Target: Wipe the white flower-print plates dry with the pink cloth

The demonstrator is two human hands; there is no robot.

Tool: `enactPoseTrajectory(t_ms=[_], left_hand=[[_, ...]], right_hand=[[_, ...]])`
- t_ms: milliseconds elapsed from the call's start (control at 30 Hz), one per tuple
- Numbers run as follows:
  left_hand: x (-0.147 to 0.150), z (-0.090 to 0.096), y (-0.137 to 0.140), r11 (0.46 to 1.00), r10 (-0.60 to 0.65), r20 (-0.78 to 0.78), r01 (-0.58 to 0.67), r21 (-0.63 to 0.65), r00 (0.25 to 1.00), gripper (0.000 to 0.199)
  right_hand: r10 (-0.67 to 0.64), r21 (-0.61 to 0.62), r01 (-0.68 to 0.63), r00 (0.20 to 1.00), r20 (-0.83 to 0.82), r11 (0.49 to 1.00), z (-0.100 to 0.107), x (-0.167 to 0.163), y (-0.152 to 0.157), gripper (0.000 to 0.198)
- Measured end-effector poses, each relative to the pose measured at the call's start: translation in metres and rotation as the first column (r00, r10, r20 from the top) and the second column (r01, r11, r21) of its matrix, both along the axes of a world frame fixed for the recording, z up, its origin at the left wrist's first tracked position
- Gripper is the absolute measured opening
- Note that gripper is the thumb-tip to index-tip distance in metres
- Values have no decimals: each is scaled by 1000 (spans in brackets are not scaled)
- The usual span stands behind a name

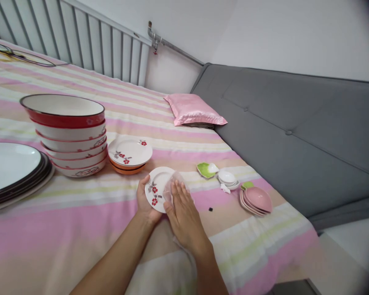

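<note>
My left hand point(145, 203) grips the left edge of a small white plate point(159, 179) with red flowers, tilted up above the bed. Pressed over the plate's right part is my right hand point(186, 217), fingers together on a thin, see-through whitish cloth or tissue point(169, 185). Some of the cloth hangs below my right wrist; its exact kind is unclear. Just behind the plate stands a short stack with a white flowered plate point(130, 151) on top and orange dishes point(127, 169) below.
To the left are stacked red-rimmed bowls point(75, 149) and dark-rimmed oval platters point(15, 168). On the right lie a green leaf-shaped dish point(205, 169), small white dishes point(227, 178), pink bowls point(258, 199) and a small black piece point(210, 209). Beyond are a pink pillow point(193, 108) and grey headboard point(279, 110).
</note>
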State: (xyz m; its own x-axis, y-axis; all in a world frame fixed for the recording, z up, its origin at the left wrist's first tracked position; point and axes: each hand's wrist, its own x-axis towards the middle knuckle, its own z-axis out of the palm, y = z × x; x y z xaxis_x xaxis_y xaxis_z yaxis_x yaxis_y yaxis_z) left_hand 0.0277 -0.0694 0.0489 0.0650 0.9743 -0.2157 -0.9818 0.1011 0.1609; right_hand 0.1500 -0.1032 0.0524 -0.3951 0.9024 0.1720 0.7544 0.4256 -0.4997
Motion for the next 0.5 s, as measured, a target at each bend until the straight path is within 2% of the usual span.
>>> enactPoseTrajectory(t_ms=[200, 400, 500], left_hand=[[-7, 0, 3, 997, 60, 9, -59, -49, 998, 32], [-12, -3, 0, 998, -55, -5, 55, -27, 998, 39], [-10, -1, -4, 992, -124, -11, 124, -17, 992, 49]], right_hand=[[112, -51, -111, 994, 7, 992, 13, 3, -13, 56], [226, -49, -225, 974, 17, 973, 25, -4, -26, 53], [291, -36, -289, 956, 42, 957, 26, -10, -27, 52]])
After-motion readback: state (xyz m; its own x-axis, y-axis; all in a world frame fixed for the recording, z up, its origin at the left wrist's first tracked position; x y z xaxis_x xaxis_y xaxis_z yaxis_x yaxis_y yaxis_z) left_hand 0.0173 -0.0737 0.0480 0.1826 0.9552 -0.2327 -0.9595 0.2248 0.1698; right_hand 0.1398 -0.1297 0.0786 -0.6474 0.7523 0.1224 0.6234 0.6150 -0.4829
